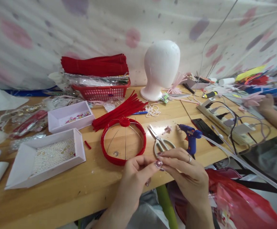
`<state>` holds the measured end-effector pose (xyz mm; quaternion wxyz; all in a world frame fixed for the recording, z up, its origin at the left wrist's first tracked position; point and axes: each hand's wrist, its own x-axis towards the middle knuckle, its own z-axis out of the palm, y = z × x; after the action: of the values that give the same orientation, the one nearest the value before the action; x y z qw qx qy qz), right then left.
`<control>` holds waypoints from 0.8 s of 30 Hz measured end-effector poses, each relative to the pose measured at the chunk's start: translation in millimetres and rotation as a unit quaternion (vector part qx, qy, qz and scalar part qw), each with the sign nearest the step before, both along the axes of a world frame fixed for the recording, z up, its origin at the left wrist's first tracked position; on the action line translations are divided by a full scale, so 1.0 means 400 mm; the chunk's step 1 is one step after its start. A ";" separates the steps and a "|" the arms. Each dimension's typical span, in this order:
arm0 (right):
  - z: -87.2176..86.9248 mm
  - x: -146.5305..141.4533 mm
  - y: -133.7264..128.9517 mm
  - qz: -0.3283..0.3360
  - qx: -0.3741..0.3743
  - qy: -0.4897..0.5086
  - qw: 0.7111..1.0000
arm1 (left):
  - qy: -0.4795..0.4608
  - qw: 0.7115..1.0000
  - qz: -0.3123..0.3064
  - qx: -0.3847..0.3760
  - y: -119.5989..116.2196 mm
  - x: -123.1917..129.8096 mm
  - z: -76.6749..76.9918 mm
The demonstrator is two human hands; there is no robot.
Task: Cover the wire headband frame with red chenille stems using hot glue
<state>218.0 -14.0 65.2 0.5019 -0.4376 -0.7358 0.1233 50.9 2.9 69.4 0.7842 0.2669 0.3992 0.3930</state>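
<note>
Going off the pinched fingertips, 9 o'clock on the worktop [57, 200] is a white tray [81, 144] of pearly beads [50, 156], then at 10 there's a red fuzzy ring [114, 160] with thin wires [125, 143] across it. Left hand [138, 173] is right by the ring's near edge (can't tell if they touch), thumb and finger pinched together. Scissors [159, 140] are at 12, blades a bit apart, handles partly behind the fingers, with a white mannequin head [161, 68] way further back. Right hand [188, 173] is pinching too, up against the left one, and whatever's between them is too small or hidden to make out. Blue glue gun [189, 135] around 2, black phone [207, 132] just past it.
</note>
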 end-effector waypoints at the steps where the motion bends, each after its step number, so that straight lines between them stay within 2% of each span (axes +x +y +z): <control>1: 0.003 0.002 -0.003 0.001 -0.014 0.002 1.000 | -0.016 1.000 0.006 -0.008 -0.003 0.000 0.000; 6: 0.005 -0.004 -0.032 -0.043 -0.075 0.084 0.993 | -0.112 0.991 0.037 -0.069 -0.016 0.001 0.005; 10: -0.008 -0.025 -0.043 -0.084 -0.122 0.185 0.972 | -0.114 0.993 -0.009 -0.039 -0.021 0.005 0.013; 13: -0.026 -0.036 -0.043 -0.099 -0.200 0.270 0.937 | -0.097 0.995 -0.011 0.002 -0.022 0.005 0.015; 15: -0.036 -0.034 -0.045 -0.088 -0.243 0.300 0.918 | -0.072 0.995 0.049 0.046 -0.018 -0.004 0.016; 17: -0.042 -0.028 -0.051 -0.062 -0.269 0.306 0.911 | -0.052 0.981 0.152 0.110 -0.006 -0.021 0.027; 20: -0.044 -0.024 -0.060 -0.021 -0.302 0.307 0.902 | -0.068 0.925 0.305 0.217 0.020 -0.042 0.072; 22: -0.044 -0.029 -0.063 -0.006 -0.307 0.304 0.902 | -0.095 0.897 0.356 0.244 0.023 -0.028 0.110; 24: -0.046 -0.037 -0.062 -0.009 -0.294 0.302 0.907 | -0.086 0.902 0.351 0.235 -0.004 0.020 0.139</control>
<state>203.2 -39.0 46.6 0.5500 -0.5140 -0.4753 0.4554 58.9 1.4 124.9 0.5415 0.2510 0.2939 0.7466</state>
